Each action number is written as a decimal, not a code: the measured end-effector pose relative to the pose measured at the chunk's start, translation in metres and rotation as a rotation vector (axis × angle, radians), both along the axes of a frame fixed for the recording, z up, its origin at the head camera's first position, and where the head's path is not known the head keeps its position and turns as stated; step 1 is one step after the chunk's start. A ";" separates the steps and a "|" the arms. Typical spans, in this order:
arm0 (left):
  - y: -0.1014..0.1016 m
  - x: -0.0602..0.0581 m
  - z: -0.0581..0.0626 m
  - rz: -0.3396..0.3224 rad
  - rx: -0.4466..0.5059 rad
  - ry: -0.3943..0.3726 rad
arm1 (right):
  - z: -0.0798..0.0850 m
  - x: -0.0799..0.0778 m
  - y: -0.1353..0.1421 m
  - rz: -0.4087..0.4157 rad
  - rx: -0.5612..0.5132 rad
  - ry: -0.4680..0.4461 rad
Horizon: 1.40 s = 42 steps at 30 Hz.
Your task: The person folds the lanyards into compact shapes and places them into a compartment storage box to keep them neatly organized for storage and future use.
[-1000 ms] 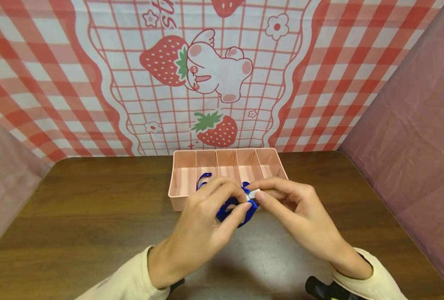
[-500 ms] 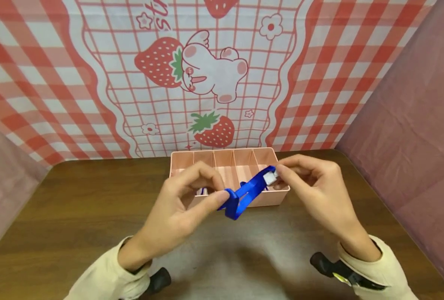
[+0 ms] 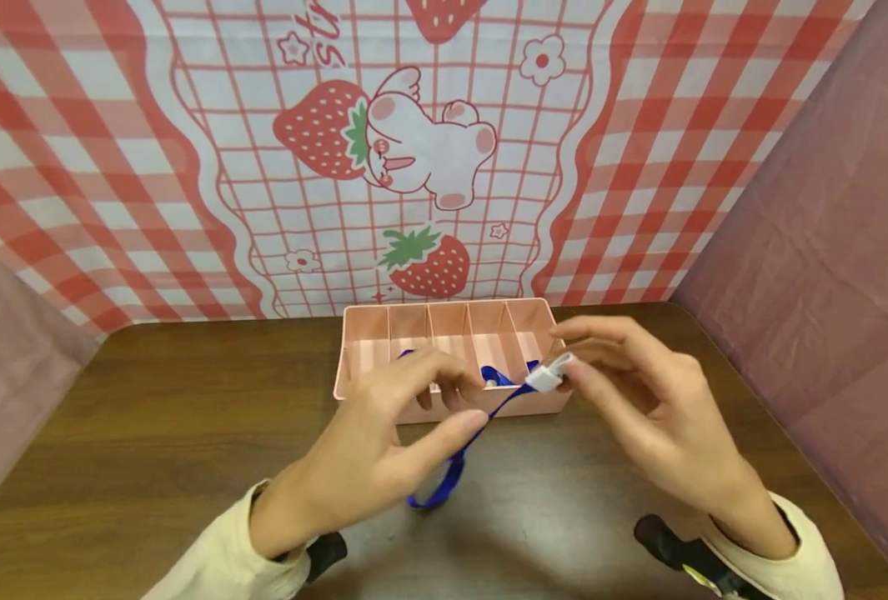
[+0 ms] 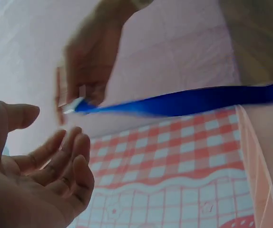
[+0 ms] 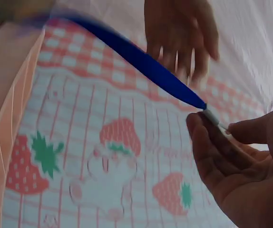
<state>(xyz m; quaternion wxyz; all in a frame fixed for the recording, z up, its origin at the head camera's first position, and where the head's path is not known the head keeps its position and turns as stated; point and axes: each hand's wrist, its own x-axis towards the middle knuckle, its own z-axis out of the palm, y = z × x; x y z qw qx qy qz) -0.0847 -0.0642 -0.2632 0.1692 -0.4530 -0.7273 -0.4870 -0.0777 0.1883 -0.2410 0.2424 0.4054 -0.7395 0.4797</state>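
Note:
A blue lanyard (image 3: 454,469) hangs from a white plastic end piece (image 3: 544,379), its strap dropping in front of the box into a loop near the table. My right hand (image 3: 657,408) pinches the white piece between thumb and fingers, also seen in the right wrist view. Behind the strap in the head view, my left hand (image 3: 372,437) is held up with thumb and fingers apart. The left wrist view shows the left hand (image 4: 41,175) with nothing between its loosely bent fingers, apart from the blue strap (image 4: 174,102).
A pink divided box (image 3: 451,408) stands at the back of the wooden table (image 3: 188,433). More blue strap (image 3: 494,375) lies in its compartments, partly hidden by my hands. A red checked strawberry cloth (image 3: 323,250) hangs behind, with pinkish cloth (image 3: 796,250) at the sides.
Both hands held the gathered lanyard, then drew apart and stretched it. Now the left hand has let go, and the strap dangles from the right hand.

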 end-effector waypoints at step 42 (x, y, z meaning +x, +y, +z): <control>-0.102 -0.042 0.013 0.134 0.715 -0.433 | -0.045 -0.037 0.051 0.118 0.200 -0.701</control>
